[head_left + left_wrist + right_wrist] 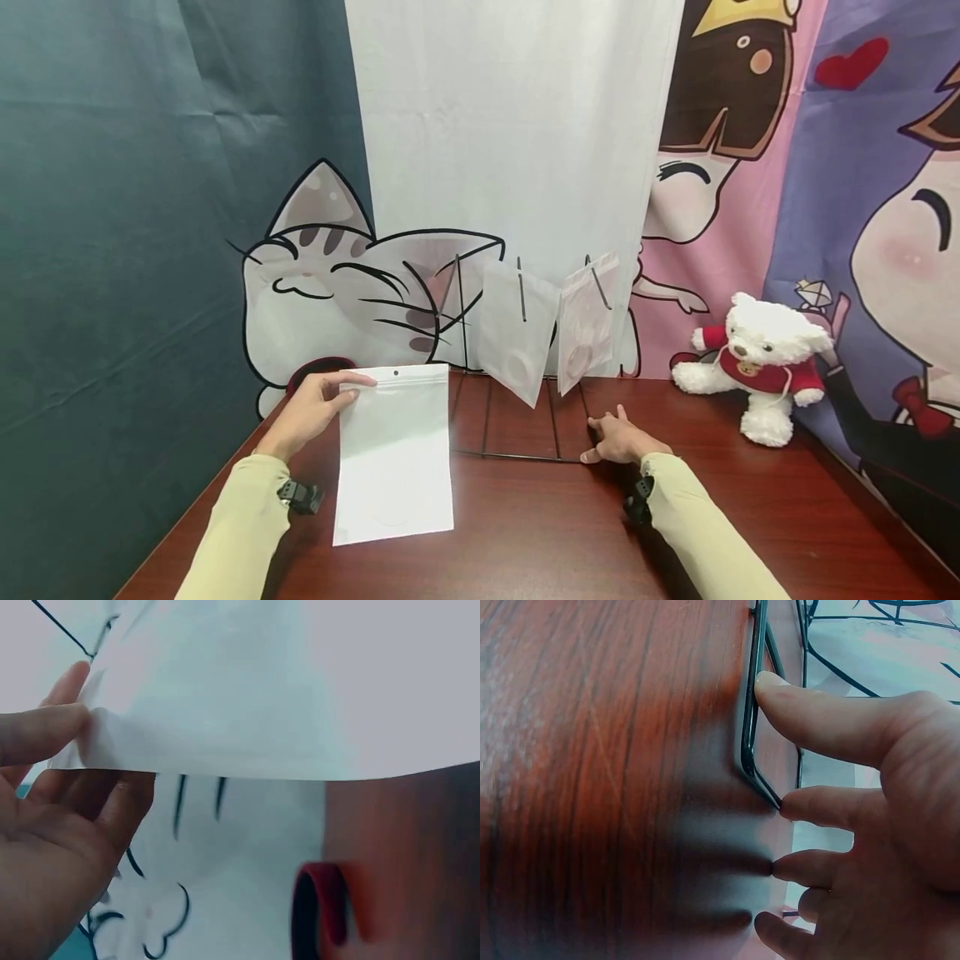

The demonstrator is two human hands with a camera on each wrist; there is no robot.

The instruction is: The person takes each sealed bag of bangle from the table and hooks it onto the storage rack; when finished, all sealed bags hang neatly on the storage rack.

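My left hand point(307, 414) pinches a flat white zip bag point(393, 467) by its upper left corner, thumb in front and fingers behind. The bag hangs down in front of the rack, with a small hole near its top edge and a faint round outline low down. With fingers spread, my right hand point(621, 437) touches the front right corner of a black wire display rack point(521, 457); in the right wrist view the thumb rests on the front wire point(748, 735). Two similar bags hang on the rack's hooks, one middle bag point(510, 342) and one right bag point(588, 333).
A white teddy bear point(772, 367) in a red top sits at the right back of the reddish wooden table point(525, 533). Behind the left hand lies a red and black round object point(330, 904), partly hidden. A cartoon-printed curtain point(517, 125) hangs behind the table.
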